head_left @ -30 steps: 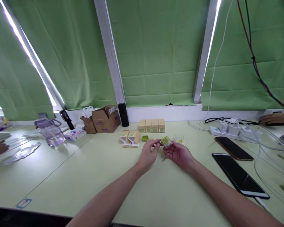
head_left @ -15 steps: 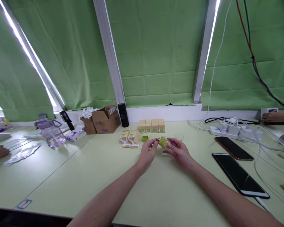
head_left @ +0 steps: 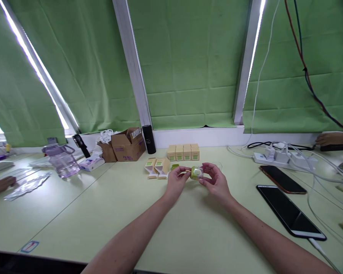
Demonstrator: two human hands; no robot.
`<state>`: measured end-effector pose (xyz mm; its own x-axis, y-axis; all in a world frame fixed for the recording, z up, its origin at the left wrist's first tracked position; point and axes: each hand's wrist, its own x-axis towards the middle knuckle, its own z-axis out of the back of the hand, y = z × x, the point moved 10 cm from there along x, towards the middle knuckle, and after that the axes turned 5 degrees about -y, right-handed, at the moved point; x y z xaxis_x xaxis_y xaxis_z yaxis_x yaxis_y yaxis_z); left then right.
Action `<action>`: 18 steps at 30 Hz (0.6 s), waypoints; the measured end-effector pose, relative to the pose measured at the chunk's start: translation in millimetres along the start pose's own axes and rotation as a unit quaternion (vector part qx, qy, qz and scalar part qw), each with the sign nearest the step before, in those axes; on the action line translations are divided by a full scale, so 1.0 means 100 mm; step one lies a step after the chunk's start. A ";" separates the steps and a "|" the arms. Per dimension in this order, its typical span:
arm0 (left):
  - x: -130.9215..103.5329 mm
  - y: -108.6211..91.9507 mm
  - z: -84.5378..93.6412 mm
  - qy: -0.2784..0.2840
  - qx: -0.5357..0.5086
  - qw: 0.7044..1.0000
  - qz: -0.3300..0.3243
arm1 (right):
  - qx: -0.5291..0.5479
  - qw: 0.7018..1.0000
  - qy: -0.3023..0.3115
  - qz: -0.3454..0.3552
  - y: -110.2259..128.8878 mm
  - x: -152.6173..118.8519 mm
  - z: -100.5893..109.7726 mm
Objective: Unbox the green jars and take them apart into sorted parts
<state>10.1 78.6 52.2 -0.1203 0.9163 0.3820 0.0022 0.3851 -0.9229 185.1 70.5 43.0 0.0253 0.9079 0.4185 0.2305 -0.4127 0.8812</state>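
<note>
In front of the box row [head_left: 183,153], the small container [head_left: 197,173] points sideways — left hand [head_left: 176,183] pinches its green end, right hand [head_left: 217,183] grips the clear end.

My table [head_left: 200,232] bears 4 small boxes [head_left: 179,153], 2 open boxes [head_left: 161,166], a carton [head_left: 128,147], a bottle [head_left: 62,161], 2 phones [head_left: 291,211] and a power strip [head_left: 286,163].

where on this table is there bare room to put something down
Bare table lies between the two forearms, and another patch between the left forearm and the purple bottle. It is crowded at the right, with two phones and a power strip, and beyond the left hand, where small boxes stand.
</note>
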 end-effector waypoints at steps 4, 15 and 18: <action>-0.02 -0.08 0.01 -0.007 0.034 0.999 -0.039 | -0.016 1.000 0.019 0.006 0.01 -0.03 -0.05; -0.15 -0.28 -0.03 -0.022 0.153 0.979 -0.135 | -0.133 0.989 0.055 0.043 -0.01 -0.08 -0.11; -0.18 -0.33 -0.04 -0.023 0.161 0.975 -0.151 | -0.163 0.983 0.044 0.067 0.02 -0.07 -0.09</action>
<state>16.2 50.1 76.3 -0.1107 0.7575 0.6434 -0.3510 0.5759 -0.7384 176.3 62.7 43.5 -0.0537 0.8397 0.5403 -0.0943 -0.5430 0.8345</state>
